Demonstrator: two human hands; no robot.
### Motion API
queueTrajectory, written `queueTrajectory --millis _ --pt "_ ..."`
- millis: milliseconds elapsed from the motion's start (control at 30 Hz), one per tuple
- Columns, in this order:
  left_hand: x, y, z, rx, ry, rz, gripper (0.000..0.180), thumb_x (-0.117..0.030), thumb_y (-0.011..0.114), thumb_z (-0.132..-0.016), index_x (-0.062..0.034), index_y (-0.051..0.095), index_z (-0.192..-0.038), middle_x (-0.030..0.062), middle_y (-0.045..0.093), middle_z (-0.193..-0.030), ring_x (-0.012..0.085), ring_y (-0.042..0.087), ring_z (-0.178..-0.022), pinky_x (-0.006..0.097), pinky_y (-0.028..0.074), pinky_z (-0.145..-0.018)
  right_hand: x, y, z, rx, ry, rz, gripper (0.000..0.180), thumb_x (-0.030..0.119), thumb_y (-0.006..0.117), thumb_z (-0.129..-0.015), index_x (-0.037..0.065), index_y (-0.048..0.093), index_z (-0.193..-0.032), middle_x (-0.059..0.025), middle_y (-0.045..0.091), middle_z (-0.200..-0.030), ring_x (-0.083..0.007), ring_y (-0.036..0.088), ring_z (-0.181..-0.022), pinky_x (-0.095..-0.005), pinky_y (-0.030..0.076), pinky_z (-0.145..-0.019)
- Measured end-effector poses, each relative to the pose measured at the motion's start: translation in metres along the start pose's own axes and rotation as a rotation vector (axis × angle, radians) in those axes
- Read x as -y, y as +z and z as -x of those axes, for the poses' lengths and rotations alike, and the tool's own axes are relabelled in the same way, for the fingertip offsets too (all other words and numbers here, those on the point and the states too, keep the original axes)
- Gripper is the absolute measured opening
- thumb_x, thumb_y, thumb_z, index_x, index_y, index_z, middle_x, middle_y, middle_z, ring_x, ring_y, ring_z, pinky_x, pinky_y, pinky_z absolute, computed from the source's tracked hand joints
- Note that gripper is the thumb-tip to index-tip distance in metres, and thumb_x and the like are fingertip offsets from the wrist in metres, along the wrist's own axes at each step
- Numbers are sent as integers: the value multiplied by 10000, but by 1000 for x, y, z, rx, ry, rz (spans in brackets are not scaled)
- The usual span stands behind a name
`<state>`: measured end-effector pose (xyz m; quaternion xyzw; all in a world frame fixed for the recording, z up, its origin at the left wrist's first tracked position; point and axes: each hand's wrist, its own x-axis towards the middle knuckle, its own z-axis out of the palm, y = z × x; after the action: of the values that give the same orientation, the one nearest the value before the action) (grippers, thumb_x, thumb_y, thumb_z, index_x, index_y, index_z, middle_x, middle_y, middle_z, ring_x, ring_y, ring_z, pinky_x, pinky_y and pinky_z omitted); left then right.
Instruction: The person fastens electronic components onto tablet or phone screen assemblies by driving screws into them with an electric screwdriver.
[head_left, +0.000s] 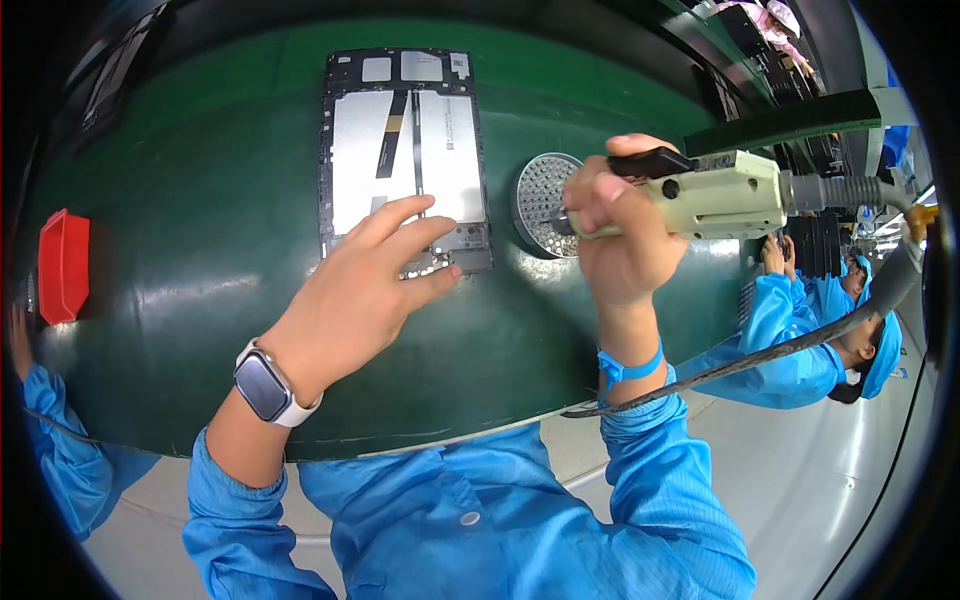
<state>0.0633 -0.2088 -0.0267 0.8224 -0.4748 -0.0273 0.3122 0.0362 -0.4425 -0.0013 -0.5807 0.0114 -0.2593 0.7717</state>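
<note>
A tablet-like device with its back off [440, 160] lies on the green work surface, its silver inner plate and dark ribbon strips facing up. My left hand [345, 290] rests over its near end, fingers spread and fingertips touching it; part of the board there is hidden. A pale electric screwdriver [735, 200] with a black lever is gripped in my right hand [630, 230]. It is held sideways, its tip end over a round metal screw dish [542, 182] to the right of the device. The dish has a perforated top, with small screws toward its near side.
A red plastic bin [64, 266] sits at the left edge of the green bench [200, 350]. The screwdriver's thick cable [780, 355] loops down at the right, past my right forearm. Co-workers in blue sit on the right [800, 340] and left [65, 450].
</note>
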Motion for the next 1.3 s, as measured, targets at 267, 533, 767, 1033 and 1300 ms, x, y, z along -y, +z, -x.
queueTrajectory --millis 267,533,767,1033,1300 --pt "2 -5 0 -3 12 44 363 61 650 -695 -85 751 -1013 127 579 -1282 358 483 -1288 424 495 -971 -12 39 27 187 175 -76 283 -82 634 -772 -12 615 -1046 -55 608 -810 -82 536 -614 -219 426 -548" --pt "6 -1 4 -27 29 79 324 34 663 -702 -73 745 -997 125 580 -1278 353 483 -1286 430 491 -983 -19 39 32 234 169 -72 267 -89 629 -768 -10 613 -1023 -64 610 -843 -80 531 -617 -223 426 -538" --pt "20 -7 3 -61 44 233 236 -10 729 -729 -6 716 -965 136 624 -1197 360 539 -1221 424 507 -953 -21 37 31 337 29 106 262 -81 647 -771 -10 604 -1019 -72 621 -892 -93 571 -703 -236 472 -600" --pt "10 -4 1 -116 10 161 264 -52 726 -748 -21 703 -1009 108 617 -1150 315 574 -1141 379 519 -907 -17 42 38 358 111 109 268 -89 676 -759 0 628 -1007 -57 634 -920 -94 590 -766 -248 497 -670" --pt "1 6 8 -96 101 -266 266 -134 700 -793 -75 703 -1052 77 609 -1185 277 582 -1166 377 540 -878 -6 27 30 237 129 -126 284 -62 659 -776 4 624 -1051 -45 618 -869 -84 551 -659 -230 460 -579"
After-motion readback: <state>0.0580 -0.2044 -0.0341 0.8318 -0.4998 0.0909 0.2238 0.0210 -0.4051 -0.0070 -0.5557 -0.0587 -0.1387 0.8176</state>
